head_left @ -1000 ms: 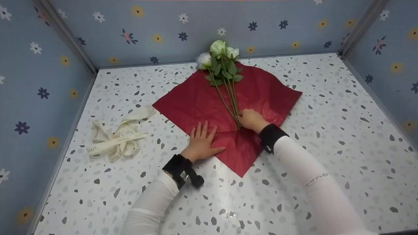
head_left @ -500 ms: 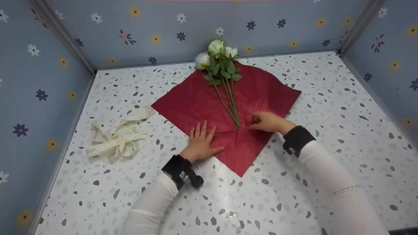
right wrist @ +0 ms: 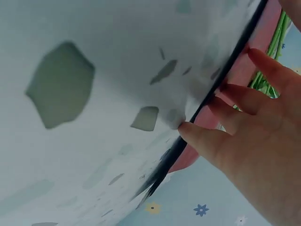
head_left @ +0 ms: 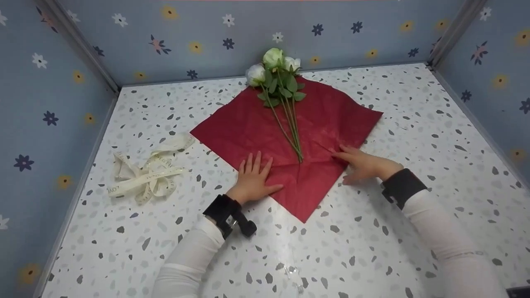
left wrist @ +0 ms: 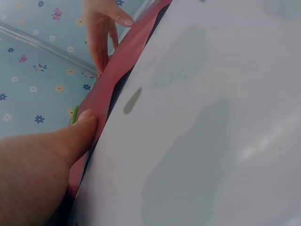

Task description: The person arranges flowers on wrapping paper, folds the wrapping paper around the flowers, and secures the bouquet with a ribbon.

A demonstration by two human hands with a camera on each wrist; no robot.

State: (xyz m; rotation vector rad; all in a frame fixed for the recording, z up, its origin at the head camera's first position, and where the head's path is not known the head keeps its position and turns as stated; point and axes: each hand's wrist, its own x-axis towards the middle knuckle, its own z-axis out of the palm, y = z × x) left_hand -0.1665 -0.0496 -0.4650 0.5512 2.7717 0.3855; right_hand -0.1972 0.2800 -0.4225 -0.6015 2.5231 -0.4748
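Note:
A sheet of dark red wrapping paper [head_left: 323,111] lies with one corner toward me. On it rest several long-stemmed white roses [head_left: 273,58], blooms past the far edge and stem ends [head_left: 299,157] near the middle. My left hand [head_left: 251,180] presses the paper's near left edge, fingers spread; its thumb [left wrist: 87,123] lies on the paper in the left wrist view. At the near right edge is my right hand [head_left: 360,164], fingers extended and holding nothing. The right wrist view has its fingertips [right wrist: 256,56] right at the paper's edge.
A loose heap of cream printed ribbon [head_left: 153,178] lies left of the paper on the speckled white tabletop [head_left: 414,136]. Flower-patterned panels [head_left: 265,25] stand behind and at both sides.
My right hand has let go of the rose stems and moved right to the paper's edge, its fingers now straightened. My left hand keeps its place; the roses stay put.

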